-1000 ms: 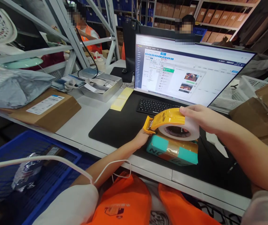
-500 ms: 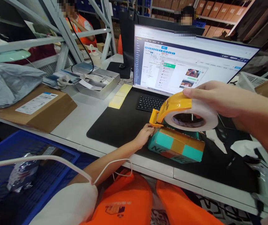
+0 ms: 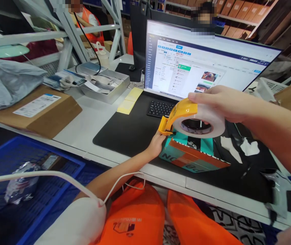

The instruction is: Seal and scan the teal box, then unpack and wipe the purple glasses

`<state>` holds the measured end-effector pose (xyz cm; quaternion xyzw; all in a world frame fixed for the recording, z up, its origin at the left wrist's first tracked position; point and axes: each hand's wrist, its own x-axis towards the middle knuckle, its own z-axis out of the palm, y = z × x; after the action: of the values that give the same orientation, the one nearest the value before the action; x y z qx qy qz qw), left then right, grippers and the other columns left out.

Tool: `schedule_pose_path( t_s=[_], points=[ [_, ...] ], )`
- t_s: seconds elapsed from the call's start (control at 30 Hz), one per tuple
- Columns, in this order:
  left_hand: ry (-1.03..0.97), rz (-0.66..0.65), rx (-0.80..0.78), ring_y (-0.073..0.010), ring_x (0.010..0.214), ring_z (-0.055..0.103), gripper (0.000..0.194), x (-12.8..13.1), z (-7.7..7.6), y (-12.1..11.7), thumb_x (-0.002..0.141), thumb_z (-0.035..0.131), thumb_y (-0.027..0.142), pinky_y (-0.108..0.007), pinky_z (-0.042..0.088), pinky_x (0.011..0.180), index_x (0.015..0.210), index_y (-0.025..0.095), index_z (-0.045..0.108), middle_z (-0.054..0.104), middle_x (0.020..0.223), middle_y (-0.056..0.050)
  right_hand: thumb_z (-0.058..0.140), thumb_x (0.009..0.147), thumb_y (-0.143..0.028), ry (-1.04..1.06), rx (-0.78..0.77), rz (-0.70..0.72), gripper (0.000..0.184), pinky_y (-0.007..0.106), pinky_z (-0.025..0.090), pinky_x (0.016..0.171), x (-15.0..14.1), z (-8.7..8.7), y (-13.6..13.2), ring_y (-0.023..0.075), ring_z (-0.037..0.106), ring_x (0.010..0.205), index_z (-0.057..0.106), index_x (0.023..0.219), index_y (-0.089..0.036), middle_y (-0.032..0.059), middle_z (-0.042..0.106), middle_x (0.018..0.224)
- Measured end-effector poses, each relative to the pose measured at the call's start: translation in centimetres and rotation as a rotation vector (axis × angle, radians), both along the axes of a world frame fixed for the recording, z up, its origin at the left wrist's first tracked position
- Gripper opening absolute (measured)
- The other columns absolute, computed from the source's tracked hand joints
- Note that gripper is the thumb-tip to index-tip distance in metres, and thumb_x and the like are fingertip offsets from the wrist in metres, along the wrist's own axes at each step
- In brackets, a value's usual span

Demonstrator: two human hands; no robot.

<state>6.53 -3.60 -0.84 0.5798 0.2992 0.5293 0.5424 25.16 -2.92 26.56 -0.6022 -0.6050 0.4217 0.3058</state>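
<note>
Beneath both hands, a black desk mat covers part of the white table. The right hand grips a yellow tape dispenser (its clear roll faces the camera) above a teal-and-brown box. Left of the dispenser's head, the left hand is at the box's left end; its exact grip I cannot tell. Beyond the hands stand a keyboard and a lit monitor.

Looks like glossy plastic on the tape dispenser, printed cardboard on the teal box. Appears smooth and matt on the desk mat.
</note>
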Motion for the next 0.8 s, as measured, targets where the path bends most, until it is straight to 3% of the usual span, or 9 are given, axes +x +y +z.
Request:
schedule_pose_path(
  t_s=[0.1,0.17,0.27,0.3,0.33,0.4,0.47,0.67,0.8],
  points=[
    [-0.107,-0.029,0.080,-0.0314,0.134,0.058,0.064,-0.4,0.1,-1.4,0.103,0.034,0.066,-0.048,0.043,0.119,0.136,0.018,0.063,0.063,0.140,-0.015,0.077,0.079,-0.072,-0.263,-0.046,0.030,0.056,0.029,0.046,0.045,-0.2,0.5,-0.5,0.0166,0.062,0.059,0.074,0.085,-0.016,0.0089,0.072,0.077],
    [-0.015,0.151,0.218,-0.0310,0.133,0.057,0.062,-1.1,0.4,-2.7,0.103,0.037,0.065,-0.049,0.046,0.115,0.136,0.018,0.060,0.060,0.141,-0.016,0.073,0.078,-0.078,-0.294,-0.015,0.033,0.062,0.030,0.047,0.048,-0.1,0.8,-0.5,0.0176,0.062,0.062,0.074,0.087,-0.017,0.0094,0.071,0.079],
    [0.101,0.553,0.570,-0.0279,0.122,0.061,0.043,-2.3,1.9,-4.4,0.101,0.053,0.055,-0.047,0.052,0.104,0.125,0.020,0.059,0.061,0.127,-0.014,0.071,0.078,-0.079,-0.305,0.000,0.042,0.062,0.031,0.047,0.050,0.1,0.8,-0.4,0.0184,0.061,0.063,0.074,0.089,-0.019,0.0083,0.069,0.076],
    [0.130,0.582,0.724,-0.0261,0.117,0.063,0.033,-2.4,2.9,-5.0,0.100,0.056,0.049,-0.045,0.054,0.099,0.119,0.022,0.059,0.063,0.119,-0.011,0.071,0.077,-0.080,-0.306,0.000,0.045,0.061,0.031,0.047,0.050,0.1,0.7,-0.3,0.0187,0.060,0.063,0.074,0.089,-0.019,0.0080,0.069,0.074],
    [0.174,0.540,0.885,-0.0245,0.113,0.064,0.025,-2.3,4.0,-5.5,0.099,0.058,0.042,-0.041,0.055,0.095,0.115,0.023,0.060,0.064,0.113,-0.009,0.071,0.077,-0.080,-0.306,0.002,0.048,0.061,0.031,0.047,0.050,0.1,0.6,-0.1,0.0191,0.060,0.063,0.075,0.089,-0.020,0.0079,0.068,0.073],
    [0.367,0.284,1.174,-0.0222,0.113,0.067,0.014,-1.4,6.7,-6.5,0.098,0.059,0.028,-0.036,0.055,0.090,0.111,0.023,0.063,0.069,0.107,-0.006,0.071,0.078,-0.079,-0.307,0.012,0.053,0.060,0.032,0.047,0.050,0.1,0.5,0.2,0.0197,0.060,0.063,0.075,0.091,-0.020,0.0078,0.067,0.072],
    [0.586,0.116,1.288,-0.0221,0.115,0.067,0.019,0.1,9.2,-7.4,0.098,0.059,0.023,-0.034,0.054,0.092,0.116,0.019,0.066,0.073,0.115,-0.009,0.071,0.078,-0.078,-0.313,0.028,0.051,0.059,0.032,0.047,0.051,0.1,0.5,0.4,0.0203,0.061,0.064,0.075,0.092,-0.020,0.0079,0.067,0.073],
    [0.984,0.103,1.227,-0.0380,0.134,0.057,0.046,4.3,13.5,-9.1,0.102,0.055,0.036,-0.047,0.051,0.102,0.140,0.010,0.060,0.062,0.142,-0.021,0.070,0.080,-0.078,-0.331,0.051,0.022,0.062,0.032,0.048,0.054,0.2,0.2,0.0,0.0209,0.062,0.067,0.075,0.099,-0.019,0.0098,0.068,0.078],
    [1.307,-0.095,1.002,-0.0372,0.109,0.067,0.050,6.1,16.0,-8.8,0.100,0.061,0.053,-0.047,0.055,0.088,0.119,0.008,0.068,0.070,0.113,-0.020,0.068,0.080,-0.081,-0.328,0.056,0.037,0.065,0.032,0.049,0.056,0.9,-0.2,-0.3,0.0209,0.062,0.069,0.075,0.100,-0.019,0.0102,0.068,0.079]
  ],
)
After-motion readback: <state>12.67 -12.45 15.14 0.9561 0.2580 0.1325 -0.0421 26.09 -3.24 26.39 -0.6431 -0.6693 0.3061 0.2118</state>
